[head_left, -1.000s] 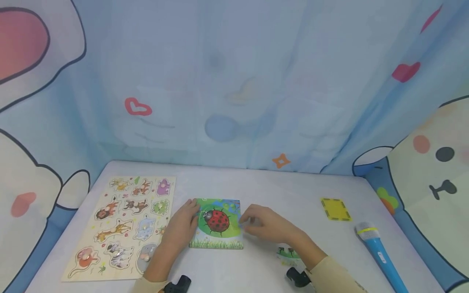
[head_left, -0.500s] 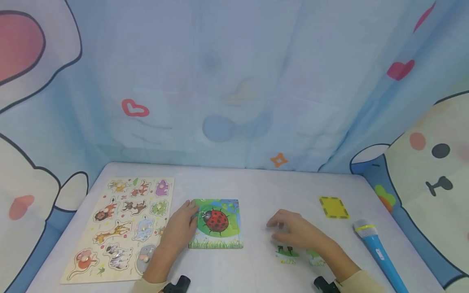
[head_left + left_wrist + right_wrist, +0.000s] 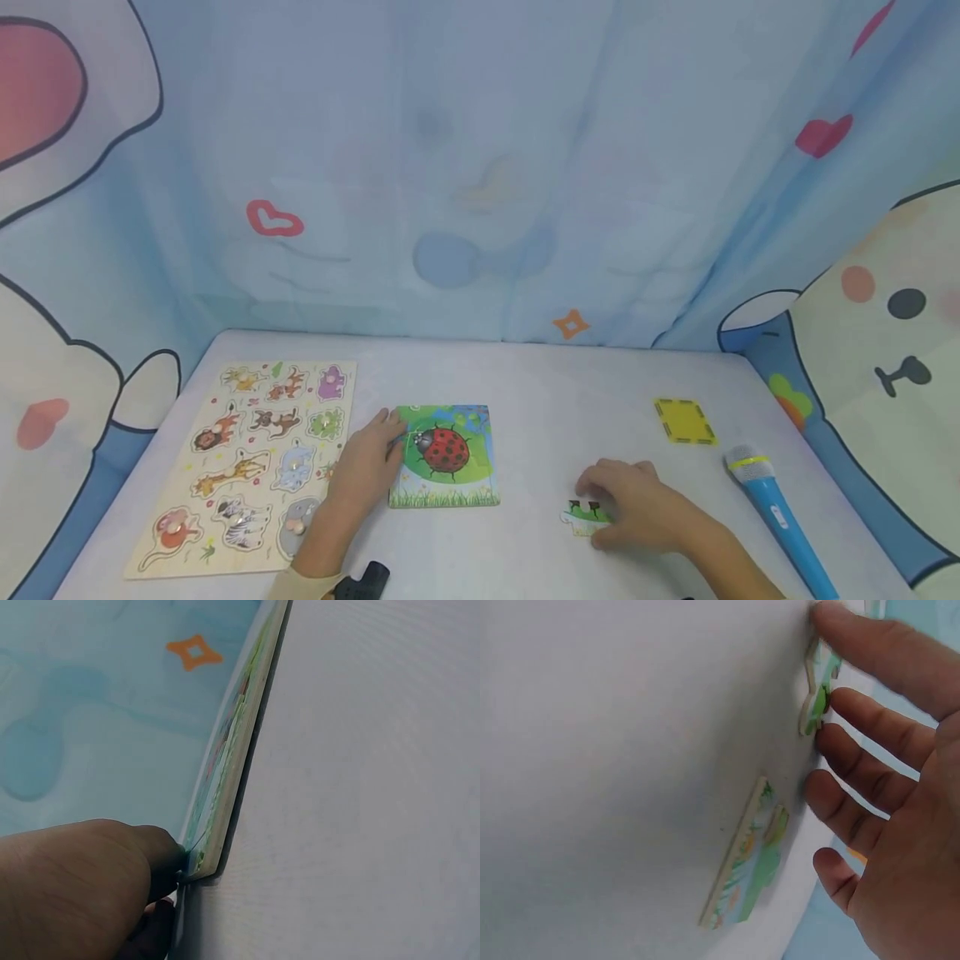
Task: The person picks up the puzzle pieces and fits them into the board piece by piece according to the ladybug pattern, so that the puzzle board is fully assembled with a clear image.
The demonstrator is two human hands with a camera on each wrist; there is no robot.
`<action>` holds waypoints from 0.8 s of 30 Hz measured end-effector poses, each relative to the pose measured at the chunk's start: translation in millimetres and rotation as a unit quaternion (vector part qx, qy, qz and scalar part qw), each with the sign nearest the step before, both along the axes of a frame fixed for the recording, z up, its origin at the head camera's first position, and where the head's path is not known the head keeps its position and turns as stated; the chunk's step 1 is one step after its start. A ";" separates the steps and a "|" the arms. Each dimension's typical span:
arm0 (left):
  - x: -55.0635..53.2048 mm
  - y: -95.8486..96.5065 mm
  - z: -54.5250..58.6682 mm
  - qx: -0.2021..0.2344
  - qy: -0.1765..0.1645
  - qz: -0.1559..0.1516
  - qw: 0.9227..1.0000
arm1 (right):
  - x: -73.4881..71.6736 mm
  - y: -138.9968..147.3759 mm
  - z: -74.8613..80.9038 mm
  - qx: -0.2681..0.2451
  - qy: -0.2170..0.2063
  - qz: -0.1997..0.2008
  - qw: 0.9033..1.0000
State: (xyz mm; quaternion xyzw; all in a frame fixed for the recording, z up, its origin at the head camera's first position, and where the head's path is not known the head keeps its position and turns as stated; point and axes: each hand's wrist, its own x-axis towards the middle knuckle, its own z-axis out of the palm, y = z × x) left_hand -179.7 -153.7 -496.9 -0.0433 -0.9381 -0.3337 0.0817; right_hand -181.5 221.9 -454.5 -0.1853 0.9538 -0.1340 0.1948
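The square ladybug jigsaw puzzle [image 3: 444,454] lies flat on the table. My left hand [image 3: 363,462] rests along its left edge, with fingertips near the upper left corner. In the left wrist view the thumb of that hand [image 3: 82,889] touches a corner of the thick puzzle board [image 3: 236,765]. To the right, my right hand [image 3: 641,504] reaches over the table with fingers spread and bent. A green and white puzzle piece [image 3: 583,518] lies by its thumb and index finger. In the right wrist view a second puzzle piece [image 3: 746,874] lies nearer; the head view hides it.
On the left lies a wooden animal peg puzzle [image 3: 251,483]. A yellow square frame piece [image 3: 686,421] and a blue toy microphone [image 3: 780,517] are at the right. A cartoon curtain [image 3: 480,183] hangs behind the white table [image 3: 517,383].
My right hand has moved from the ladybug puzzle's right edge rightward and closer to me, over the loose pieces. My left hand has stayed at the puzzle's left edge.
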 end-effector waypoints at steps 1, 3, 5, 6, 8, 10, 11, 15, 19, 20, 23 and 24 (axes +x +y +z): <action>-0.2 -0.1 -0.1 0.001 -0.001 0.000 1.000 | 0.9 0.4 -0.5 -0.003 0.000 0.000 1.000; -0.4 -0.4 -0.5 0.002 -0.001 0.001 1.000 | 2.1 1.0 -1.4 -0.009 0.002 0.007 1.000; -0.6 -0.6 -1.2 0.004 -0.001 0.000 1.000 | 2.4 1.5 -2.0 -0.013 0.004 0.017 1.000; -0.7 -0.7 -1.6 0.004 -0.001 0.000 1.000 | 2.1 1.6 -2.2 -0.016 0.004 0.021 1.000; -0.7 -0.8 -2.0 0.004 -0.002 0.000 1.000 | 1.0 1.5 -2.0 -0.024 0.003 0.029 0.999; -0.9 -0.9 -2.4 0.005 -0.004 -0.001 1.000 | -0.5 0.9 -1.5 -0.037 0.006 0.040 0.998; -1.0 -0.9 -2.5 0.005 -0.005 -0.001 1.000 | -1.2 0.2 -1.2 -0.046 0.009 0.047 0.998; -1.3 -0.9 -2.2 0.007 -0.006 -0.003 1.000 | -3.9 -7.9 -0.9 -0.081 0.033 0.075 0.993; -1.2 -1.3 -1.8 0.009 -0.006 -0.005 1.000 | -6.2 -22.9 -1.4 -0.096 0.058 0.086 0.990; -1.2 -1.5 -2.0 0.010 -0.006 -0.006 1.000 | -7.0 -27.4 -1.9 -0.096 0.064 0.088 0.989; -1.1 -1.9 -2.8 0.008 -0.004 -0.009 1.000 | -10.9 -41.6 -2.9 -0.100 0.087 0.100 0.986; -1.1 -2.1 -3.0 0.008 -0.004 -0.009 1.000 | -12.6 -46.3 -3.2 -0.105 0.095 0.107 0.984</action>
